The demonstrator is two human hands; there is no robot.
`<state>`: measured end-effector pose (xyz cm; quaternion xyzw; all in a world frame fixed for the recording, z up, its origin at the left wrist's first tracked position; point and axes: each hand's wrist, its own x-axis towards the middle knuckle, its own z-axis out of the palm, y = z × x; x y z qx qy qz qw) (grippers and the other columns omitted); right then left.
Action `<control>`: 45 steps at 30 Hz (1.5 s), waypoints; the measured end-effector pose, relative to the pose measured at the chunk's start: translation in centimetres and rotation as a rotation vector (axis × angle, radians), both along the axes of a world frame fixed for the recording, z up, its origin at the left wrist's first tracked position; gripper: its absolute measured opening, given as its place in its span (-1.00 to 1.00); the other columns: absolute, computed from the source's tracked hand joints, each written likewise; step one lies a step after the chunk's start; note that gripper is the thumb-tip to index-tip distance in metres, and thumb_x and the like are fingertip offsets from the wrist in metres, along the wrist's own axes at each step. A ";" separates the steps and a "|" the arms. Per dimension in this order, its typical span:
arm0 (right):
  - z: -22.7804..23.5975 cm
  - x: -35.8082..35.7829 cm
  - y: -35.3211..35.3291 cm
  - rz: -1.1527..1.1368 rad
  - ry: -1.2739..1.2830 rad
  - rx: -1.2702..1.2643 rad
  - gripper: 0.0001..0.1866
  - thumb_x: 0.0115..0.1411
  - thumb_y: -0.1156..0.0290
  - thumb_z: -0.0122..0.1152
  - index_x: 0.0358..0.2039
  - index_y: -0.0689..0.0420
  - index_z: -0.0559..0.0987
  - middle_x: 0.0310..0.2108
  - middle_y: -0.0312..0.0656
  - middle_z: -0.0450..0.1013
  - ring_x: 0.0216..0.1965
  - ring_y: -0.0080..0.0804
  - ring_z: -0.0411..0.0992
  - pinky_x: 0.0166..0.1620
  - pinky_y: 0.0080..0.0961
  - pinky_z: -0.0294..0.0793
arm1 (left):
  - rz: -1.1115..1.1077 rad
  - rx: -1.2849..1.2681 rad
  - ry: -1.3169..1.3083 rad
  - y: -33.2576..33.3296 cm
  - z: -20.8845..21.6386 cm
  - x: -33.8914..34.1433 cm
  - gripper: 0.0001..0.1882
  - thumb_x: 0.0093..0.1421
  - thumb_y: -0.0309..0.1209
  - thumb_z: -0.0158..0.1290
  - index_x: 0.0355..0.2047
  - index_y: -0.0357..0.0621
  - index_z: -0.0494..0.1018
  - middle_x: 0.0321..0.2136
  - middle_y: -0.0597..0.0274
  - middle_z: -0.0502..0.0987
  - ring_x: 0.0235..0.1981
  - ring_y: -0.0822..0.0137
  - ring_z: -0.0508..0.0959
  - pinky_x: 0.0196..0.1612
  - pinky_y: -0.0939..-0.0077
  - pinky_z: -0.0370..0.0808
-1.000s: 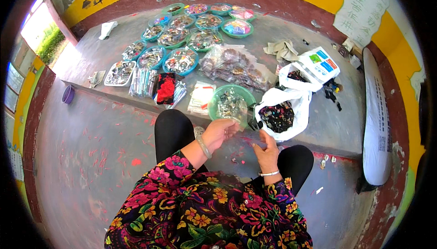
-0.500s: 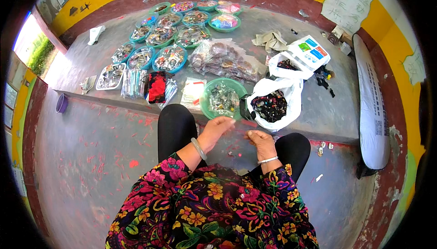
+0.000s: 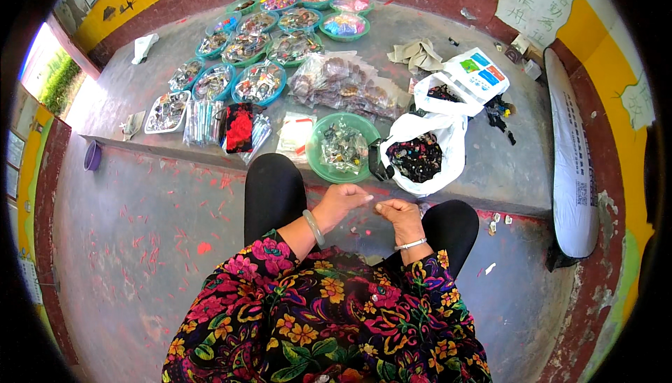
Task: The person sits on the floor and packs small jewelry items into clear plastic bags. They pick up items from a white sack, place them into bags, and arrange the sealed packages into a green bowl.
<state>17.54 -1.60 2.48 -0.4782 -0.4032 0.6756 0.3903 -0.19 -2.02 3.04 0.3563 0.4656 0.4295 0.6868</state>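
Observation:
Above my lap, my left hand point(image 3: 338, 203) is closed in a pinch, its fingertips pointing right. Close by, my right hand point(image 3: 403, 217) pinches thumb against forefinger, and the two sets of fingertips almost meet. Whatever lies between them is too small to make out. Just beyond my hands, a green plastic basin point(image 3: 316, 162) holds small items in clear packets. To its right, an open white plastic bag point(image 3: 455, 162) is full of small dark pieces with coloured specks point(image 3: 414, 161).
Several basins of small goods point(image 3: 260, 83) crowd the back left of the raised ledge. Clear bags of brownish items point(image 3: 343, 86) lie mid-ledge, beside a second white bag point(image 3: 474, 79). A red-and-black pouch point(image 3: 239, 128) and white packets point(image 3: 296, 135) lie nearer. A purple bucket point(image 3: 92, 155) stands on the floor.
My left hand has come down and to the right, bringing its fingertips nearer to my right hand's. The right hand stays nearly in place, still pinched.

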 end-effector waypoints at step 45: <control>0.4 0.1 -0.2 0.030 0.023 0.013 -0.97 -0.05 0.59 0.21 -0.54 0.27 0.55 -0.57 -0.26 0.47 -0.54 -0.61 0.37 -0.41 -0.70 0.33 | -0.166 -0.031 -0.091 0.0 -0.6 -0.7 -0.86 0.03 -0.46 0.08 -0.36 -0.20 0.47 -0.45 0.34 0.49 -0.46 0.55 0.41 -0.37 0.68 0.32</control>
